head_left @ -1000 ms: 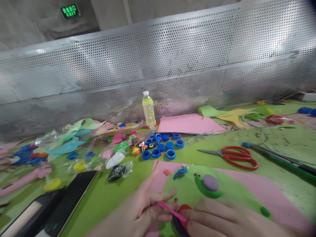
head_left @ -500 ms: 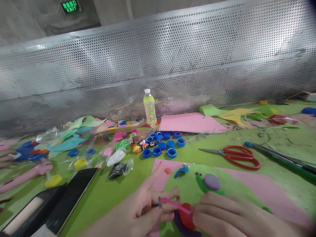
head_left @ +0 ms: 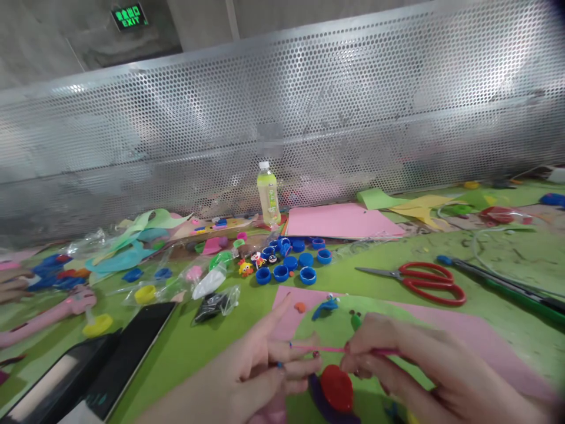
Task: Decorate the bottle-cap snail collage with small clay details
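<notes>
My left hand [head_left: 260, 371] is spread palm up over the craft sheet, with tiny blue bits on its fingers. Between thumb and fingers, my right hand [head_left: 410, 365] pinches a thin pink stick [head_left: 324, 349], whose tip reaches a blue bit on a left finger. Below the stick lie a red clay disc [head_left: 336, 388] and a curved purple clay strip [head_left: 318, 400]. Beyond my hands, a small blue clay figure [head_left: 325, 307], an orange clay piece [head_left: 300, 307] and a green clay piece [head_left: 355, 320], partly hidden by my right hand, rest on the pink-and-green paper [head_left: 489, 335].
Red-handled scissors [head_left: 432, 282] and a green-and-black cutter [head_left: 507, 288] lie at right. Several blue caps [head_left: 281, 272], a drink bottle [head_left: 268, 194] and pink paper sheets [head_left: 339, 219] are farther back. A phone [head_left: 136, 347] lies at left. Another person's hand [head_left: 13, 285] shows at far left.
My right hand has lifted and turned, bringing the pink stick from slanted to nearly level. More of the red disc shows, while the lilac disc is now covered. My left hand stays almost in place.
</notes>
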A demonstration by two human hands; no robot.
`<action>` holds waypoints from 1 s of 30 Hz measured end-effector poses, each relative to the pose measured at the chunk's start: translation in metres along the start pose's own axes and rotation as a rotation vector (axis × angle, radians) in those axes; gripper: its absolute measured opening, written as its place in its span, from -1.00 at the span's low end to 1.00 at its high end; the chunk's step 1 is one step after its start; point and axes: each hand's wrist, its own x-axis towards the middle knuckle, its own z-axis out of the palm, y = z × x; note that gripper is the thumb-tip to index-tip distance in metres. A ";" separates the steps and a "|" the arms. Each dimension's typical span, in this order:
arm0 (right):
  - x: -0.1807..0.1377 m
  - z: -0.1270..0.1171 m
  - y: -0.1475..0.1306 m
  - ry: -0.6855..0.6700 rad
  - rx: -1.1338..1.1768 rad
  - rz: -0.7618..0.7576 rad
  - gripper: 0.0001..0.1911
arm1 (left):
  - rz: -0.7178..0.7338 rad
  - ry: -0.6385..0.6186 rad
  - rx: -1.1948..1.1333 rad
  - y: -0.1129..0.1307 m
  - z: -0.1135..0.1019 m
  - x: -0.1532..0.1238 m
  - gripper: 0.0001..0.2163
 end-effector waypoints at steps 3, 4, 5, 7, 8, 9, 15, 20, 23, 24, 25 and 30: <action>0.008 0.000 0.000 -0.011 0.287 0.201 -0.88 | -0.005 -0.015 -0.053 -0.001 -0.003 -0.001 -0.46; 0.010 -0.001 0.000 -0.023 0.394 0.275 -0.84 | -0.007 -0.020 -0.073 -0.001 -0.003 -0.001 -0.49; 0.012 -0.001 0.000 -0.048 0.496 0.338 -0.79 | -0.001 -0.022 -0.081 -0.001 -0.004 -0.001 -0.53; 0.016 -0.001 0.000 -0.106 0.663 0.434 -0.71 | 0.011 -0.004 -0.058 -0.003 -0.004 -0.002 -0.65; 0.018 -0.001 0.000 -0.120 0.734 0.461 -0.68 | 0.011 0.014 -0.052 -0.004 -0.005 -0.002 -0.68; 0.020 -0.001 0.000 -0.128 0.788 0.493 -0.66 | 0.005 0.036 -0.059 -0.005 -0.005 -0.002 -0.68; 0.027 0.000 0.002 -0.149 0.867 0.656 -0.76 | 0.051 0.002 -0.192 -0.007 -0.004 0.002 -0.59; 0.025 0.003 0.008 -0.114 0.933 0.685 -0.80 | 0.052 0.027 -0.205 -0.006 -0.005 0.003 -0.62; 0.025 0.004 0.009 -0.121 0.955 0.696 -0.80 | 0.050 0.008 -0.217 -0.010 -0.006 0.002 -0.60; 0.025 0.004 0.009 -0.130 0.957 0.697 -0.80 | 0.048 0.004 -0.223 -0.012 -0.007 0.002 -0.59; 0.025 0.005 0.008 -0.135 0.958 0.702 -0.81 | 0.047 0.004 -0.228 -0.013 -0.007 0.002 -0.58; 0.024 0.005 0.006 -0.129 0.974 0.700 -0.82 | 0.044 0.016 -0.214 -0.014 -0.006 0.003 -0.58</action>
